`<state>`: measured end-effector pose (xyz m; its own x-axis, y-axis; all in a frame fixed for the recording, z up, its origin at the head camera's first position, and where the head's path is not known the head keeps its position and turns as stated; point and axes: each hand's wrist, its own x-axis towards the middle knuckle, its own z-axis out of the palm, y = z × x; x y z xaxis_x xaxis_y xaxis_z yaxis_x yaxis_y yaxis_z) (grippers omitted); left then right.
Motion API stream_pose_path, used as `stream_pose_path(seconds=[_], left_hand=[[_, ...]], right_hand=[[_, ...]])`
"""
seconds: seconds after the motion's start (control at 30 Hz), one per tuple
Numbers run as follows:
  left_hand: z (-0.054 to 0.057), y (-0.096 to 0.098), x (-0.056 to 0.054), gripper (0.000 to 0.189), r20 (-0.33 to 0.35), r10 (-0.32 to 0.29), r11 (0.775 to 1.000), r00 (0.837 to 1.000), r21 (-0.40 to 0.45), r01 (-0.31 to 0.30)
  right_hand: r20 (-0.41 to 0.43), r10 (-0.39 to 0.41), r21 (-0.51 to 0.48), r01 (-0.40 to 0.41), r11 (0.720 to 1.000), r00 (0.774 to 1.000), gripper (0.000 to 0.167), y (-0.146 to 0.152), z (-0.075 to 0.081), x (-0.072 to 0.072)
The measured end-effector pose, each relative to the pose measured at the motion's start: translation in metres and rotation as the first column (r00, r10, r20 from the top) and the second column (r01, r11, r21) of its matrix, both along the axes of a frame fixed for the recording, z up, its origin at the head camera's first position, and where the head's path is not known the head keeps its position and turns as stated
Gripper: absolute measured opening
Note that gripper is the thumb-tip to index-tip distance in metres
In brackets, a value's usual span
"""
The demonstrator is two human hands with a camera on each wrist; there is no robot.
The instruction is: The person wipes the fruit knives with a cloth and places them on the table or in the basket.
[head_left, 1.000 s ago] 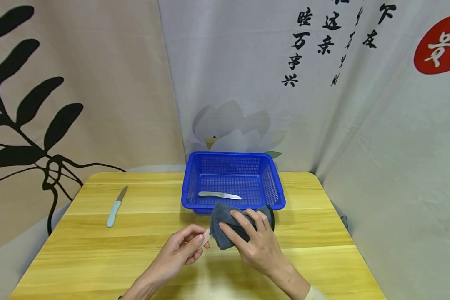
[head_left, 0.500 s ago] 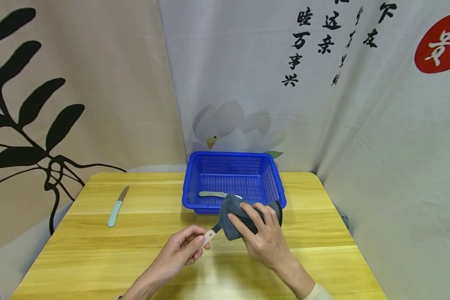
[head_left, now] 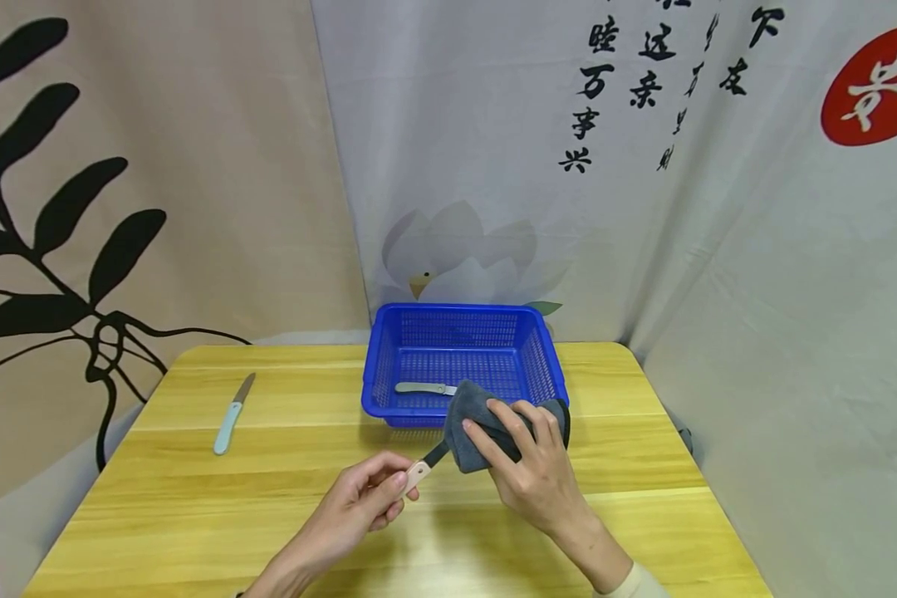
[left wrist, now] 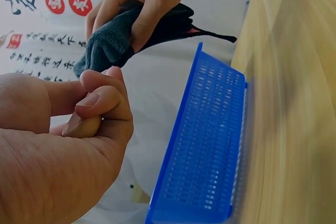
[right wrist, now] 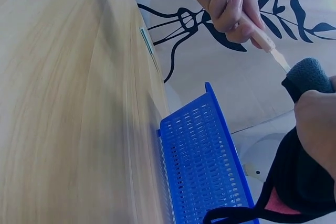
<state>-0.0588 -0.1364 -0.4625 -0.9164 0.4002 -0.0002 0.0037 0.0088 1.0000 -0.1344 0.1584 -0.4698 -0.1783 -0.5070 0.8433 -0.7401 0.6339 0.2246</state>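
Note:
My left hand (head_left: 366,494) grips the pale pinkish handle of a small knife (head_left: 419,473), held above the table and pointing up to the right. A short stretch of its blade (right wrist: 280,59) shows in the right wrist view; the rest is hidden inside a folded dark grey cloth (head_left: 467,423). My right hand (head_left: 526,465) holds that cloth round the blade, fingers spread over the top and thumb beneath. In the left wrist view the cloth (left wrist: 107,45) has a dark trim and a hanging loop.
Behind the hands stands a blue plastic basket (head_left: 463,309) with a knife with a pale grey-green handle (head_left: 422,387) in it. A knife with a light blue handle (head_left: 227,425) lies on the wooden table (head_left: 157,515) at the left. A printed curtain (head_left: 232,166) hangs behind.
My right hand and the cloth have slid up and to the right along the blade, baring a part of it near the handle. The left hand stays nearly still.

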Motion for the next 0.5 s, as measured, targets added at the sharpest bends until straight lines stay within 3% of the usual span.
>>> stream_pose_path(seconds=[0.5], left_hand=[[-0.0022, -0.0035, 0.002, 0.033, 0.019, 0.013, 1.0, 1.0, -0.013, -0.013]], right_hand=[[0.021, -0.027, -0.041, 0.028, 0.999, 0.999, 0.035, 0.0073, 0.0029, -0.0059]])
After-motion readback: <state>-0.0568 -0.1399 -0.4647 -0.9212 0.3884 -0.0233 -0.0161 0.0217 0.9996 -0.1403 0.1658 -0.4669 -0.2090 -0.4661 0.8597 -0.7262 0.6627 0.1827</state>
